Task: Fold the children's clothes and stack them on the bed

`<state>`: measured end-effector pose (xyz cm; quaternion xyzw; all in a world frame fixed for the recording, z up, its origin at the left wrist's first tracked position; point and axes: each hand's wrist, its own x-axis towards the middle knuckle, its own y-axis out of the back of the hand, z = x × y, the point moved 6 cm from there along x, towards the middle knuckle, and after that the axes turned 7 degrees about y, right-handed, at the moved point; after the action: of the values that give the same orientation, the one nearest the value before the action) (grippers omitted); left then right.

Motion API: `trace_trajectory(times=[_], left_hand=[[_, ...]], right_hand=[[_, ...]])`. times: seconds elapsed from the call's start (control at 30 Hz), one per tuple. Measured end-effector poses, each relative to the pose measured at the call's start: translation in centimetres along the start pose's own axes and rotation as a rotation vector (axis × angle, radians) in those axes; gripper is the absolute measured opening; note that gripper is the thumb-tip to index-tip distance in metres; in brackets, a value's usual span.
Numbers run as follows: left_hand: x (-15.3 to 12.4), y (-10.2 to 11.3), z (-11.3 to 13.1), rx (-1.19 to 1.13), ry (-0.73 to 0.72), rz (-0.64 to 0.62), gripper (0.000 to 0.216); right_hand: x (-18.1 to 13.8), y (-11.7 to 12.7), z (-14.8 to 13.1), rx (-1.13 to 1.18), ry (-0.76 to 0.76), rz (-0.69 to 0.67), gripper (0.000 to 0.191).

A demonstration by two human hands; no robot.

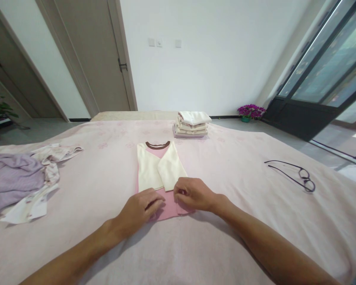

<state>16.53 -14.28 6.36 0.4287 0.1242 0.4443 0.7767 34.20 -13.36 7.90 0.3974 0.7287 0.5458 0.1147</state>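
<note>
A small pink shirt (169, 204) with a dark brown neckband lies flat on the cloth-covered surface. Its cream sleeves (150, 168) are folded inward across the body and overlap in the middle. My left hand (145, 204) is closed at the lower left of the shirt, with curled fingers gripping the fabric near the hem. On the lower right side, my right hand (194, 193) pinches the fabric between thumb and fingers. The fingertips of both hands partly hide what they hold.
A stack of folded clothes (191, 126) stands toward the back. Rumpled lavender clothing (13, 178) and patterned pale garments (55, 156) lie at left. Eyeglasses (304, 178) rest on the pale pink bedcover (231, 166) at right. Magenta flowers (251, 111) stand beyond it.
</note>
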Motion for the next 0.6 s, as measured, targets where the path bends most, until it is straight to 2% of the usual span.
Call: trace_trajectory(times=[0.1, 0.17, 0.27, 0.4, 0.5, 0.6], left_hand=[[2.0, 2.0, -2.0, -0.011, 0.177, 0.132, 0.025], [4.0, 3.2, -3.4, 0.037, 0.253, 0.212, 0.024], [7.3, 3.8, -5.1, 0.172, 0.367, 0.250, 0.027], [10.7, 2.5, -6.4, 0.357, 0.499, 0.147, 0.030], [12.0, 1.6, -6.6, 0.415, 0.521, 0.108, 0.024], [12.3, 1.3, -7.0, 0.409, 0.558, 0.120, 0.016]], right_hand=[[-0.2, 0.8, 1.6, -0.098, -0.082, 0.249, 0.009], [-0.3, 0.7, 2.3, -0.157, -0.081, 0.317, 0.009], [-0.5, 0.1, 2.9, -0.212, -0.059, 0.320, 0.014], [-0.6, -0.5, 3.2, -0.240, -0.056, 0.281, 0.020], [-0.6, -0.5, 3.2, -0.223, -0.052, 0.262, 0.017], [-0.6, -0.5, 3.1, -0.198, -0.035, 0.246, 0.014]])
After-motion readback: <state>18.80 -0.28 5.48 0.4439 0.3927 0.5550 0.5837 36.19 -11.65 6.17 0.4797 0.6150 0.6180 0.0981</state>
